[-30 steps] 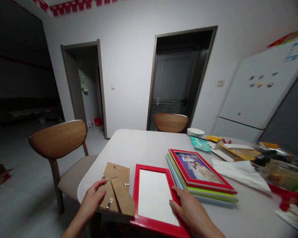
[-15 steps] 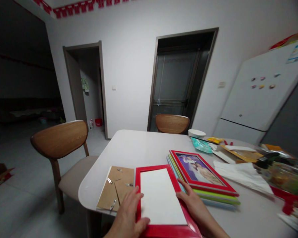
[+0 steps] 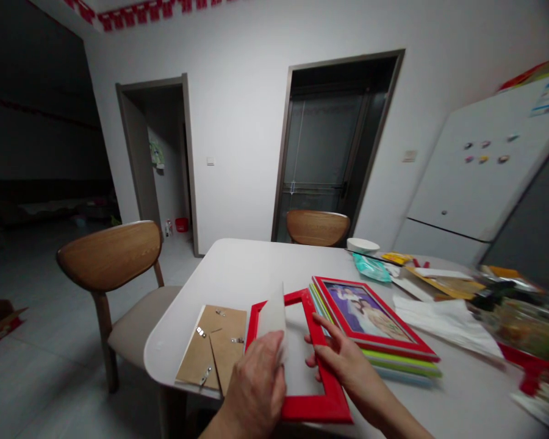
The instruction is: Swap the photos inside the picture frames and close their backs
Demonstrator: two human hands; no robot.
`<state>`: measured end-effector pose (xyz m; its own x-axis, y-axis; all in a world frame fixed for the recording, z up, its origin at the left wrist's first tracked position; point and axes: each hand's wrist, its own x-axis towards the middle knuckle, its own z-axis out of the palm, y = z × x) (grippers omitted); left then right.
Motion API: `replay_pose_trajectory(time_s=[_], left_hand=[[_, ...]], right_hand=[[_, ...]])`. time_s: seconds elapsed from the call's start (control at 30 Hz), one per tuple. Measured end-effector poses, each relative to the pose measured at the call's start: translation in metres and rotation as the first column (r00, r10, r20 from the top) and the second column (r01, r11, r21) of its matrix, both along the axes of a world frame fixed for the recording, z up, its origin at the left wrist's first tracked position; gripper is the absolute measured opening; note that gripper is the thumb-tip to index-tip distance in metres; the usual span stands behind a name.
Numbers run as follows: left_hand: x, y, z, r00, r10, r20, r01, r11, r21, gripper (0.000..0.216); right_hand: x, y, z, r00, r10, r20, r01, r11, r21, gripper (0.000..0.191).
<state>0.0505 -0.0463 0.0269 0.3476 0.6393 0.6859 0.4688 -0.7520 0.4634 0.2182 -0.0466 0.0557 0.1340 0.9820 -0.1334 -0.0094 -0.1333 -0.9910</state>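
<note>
A red picture frame (image 3: 322,402) lies face down at the near edge of the white table (image 3: 251,268). My left hand (image 3: 256,390) is closed on a white sheet (image 3: 273,316) and holds it tilted up out of the frame. My right hand (image 3: 343,366) rests on the frame's right side, fingers curled over the inner edge. Left of the frame lies the brown backing board (image 3: 213,350) with its metal clips and stand.
A stack of coloured frames (image 3: 375,332), topped by a red one with a photo, sits just right of my hands. Papers, a white bowl (image 3: 361,245), a teal packet and clutter fill the table's right side. Wooden chairs (image 3: 112,256) stand left and behind; a fridge (image 3: 480,177) at right.
My left hand left the backing board, crossed to the red frame and lifted the white sheet up out of it. My right hand shifted to grip the frame's right rail.
</note>
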Motion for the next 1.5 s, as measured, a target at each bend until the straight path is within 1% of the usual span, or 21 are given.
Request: replay_pose_trajectory(time_s=[0.07,0.1,0.17,0.2,0.27,0.33,0.43,0.5,0.57,0.63,0.7,0.8,0.87,0.93,1.0,1.17,1.3,1.5], left_hand=[[-0.016,0.005,0.002,0.979,0.149,0.14,-0.134,0.984,-0.115,0.045],[-0.025,0.007,0.002,0.955,0.225,0.192,-0.187,0.963,-0.196,0.045],[-0.043,0.009,-0.003,0.914,0.333,0.23,-0.246,0.908,-0.339,0.044],[-0.052,0.009,-0.008,0.907,0.36,0.219,-0.259,0.886,-0.384,0.042],[-0.066,0.009,-0.022,0.915,0.368,0.168,-0.269,0.863,-0.427,0.038],[-0.076,0.006,-0.038,0.932,0.353,0.083,-0.284,0.852,-0.44,0.035],[-0.084,0.004,-0.057,0.936,0.348,-0.056,-0.341,0.853,-0.395,0.033],[-0.085,0.004,-0.061,0.928,0.354,-0.115,-0.372,0.865,-0.336,0.032],[-0.085,0.005,-0.06,0.926,0.348,-0.147,-0.377,0.878,-0.296,0.032],[-0.081,0.005,-0.057,0.933,0.321,-0.165,-0.355,0.898,-0.26,0.033],[-0.075,0.005,-0.054,0.939,0.294,-0.18,-0.329,0.921,-0.207,0.034],[-0.063,0.004,-0.053,0.939,0.261,-0.222,-0.293,0.948,-0.123,0.037],[-0.056,0.004,-0.053,0.938,0.215,-0.273,-0.247,0.965,-0.092,0.038],[-0.053,0.003,-0.054,0.93,0.165,-0.328,-0.204,0.975,-0.088,0.037],[-0.053,0.002,-0.055,0.92,0.142,-0.366,-0.192,0.976,-0.105,0.035],[-0.055,0.001,-0.056,0.915,0.155,-0.372,-0.212,0.97,-0.119,0.04],[-0.051,0.004,-0.056,0.918,0.162,-0.361,-0.208,0.974,-0.091,0.043],[-0.047,0.01,-0.055,0.892,0.174,-0.418,-0.211,0.976,-0.045,0.043]], right_hand=[[0.01,0.004,-0.01,0.98,0.013,0.198,-0.016,1.0,0.015,0.067],[0.016,0.007,-0.017,0.948,0.014,0.318,-0.023,0.999,0.027,0.065],[0.029,0.012,-0.033,0.831,0.008,0.556,-0.043,0.998,0.05,0.062],[0.035,0.014,-0.042,0.757,0.007,0.654,-0.057,0.997,0.055,0.06],[0.045,0.018,-0.058,0.611,0.008,0.792,-0.08,0.995,0.051,0.056],[0.05,0.02,-0.068,0.498,0.008,0.867,-0.087,0.995,0.041,0.051],[0.05,0.018,-0.072,0.368,0.01,0.93,-0.082,0.996,0.021,0.046],[0.046,0.015,-0.068,0.279,0.023,0.96,-0.077,0.997,-0.002,0.042],[0.041,0.013,-0.063,0.192,0.012,0.981,-0.061,0.998,-0.001,0.039],[0.034,0.012,-0.059,0.141,-0.035,0.989,-0.057,0.997,0.043,0.038],[0.026,0.013,-0.058,0.158,-0.071,0.985,-0.105,0.991,0.088,0.039],[0.015,0.018,-0.062,0.219,-0.047,0.975,-0.224,0.97,0.097,0.038],[0.011,0.02,-0.067,0.208,-0.029,0.978,-0.26,0.962,0.084,0.035],[0.01,0.021,-0.073,0.181,-0.042,0.983,-0.269,0.959,0.09,0.032],[0.013,0.021,-0.077,0.174,-0.063,0.983,-0.278,0.954,0.111,0.029],[0.018,0.022,-0.078,0.187,-0.07,0.98,-0.311,0.942,0.127,0.028],[0.017,0.022,-0.076,0.193,-0.055,0.98,-0.319,0.941,0.115,0.028],[0.016,0.02,-0.074,0.206,-0.039,0.978,-0.32,0.941,0.105,0.028]])
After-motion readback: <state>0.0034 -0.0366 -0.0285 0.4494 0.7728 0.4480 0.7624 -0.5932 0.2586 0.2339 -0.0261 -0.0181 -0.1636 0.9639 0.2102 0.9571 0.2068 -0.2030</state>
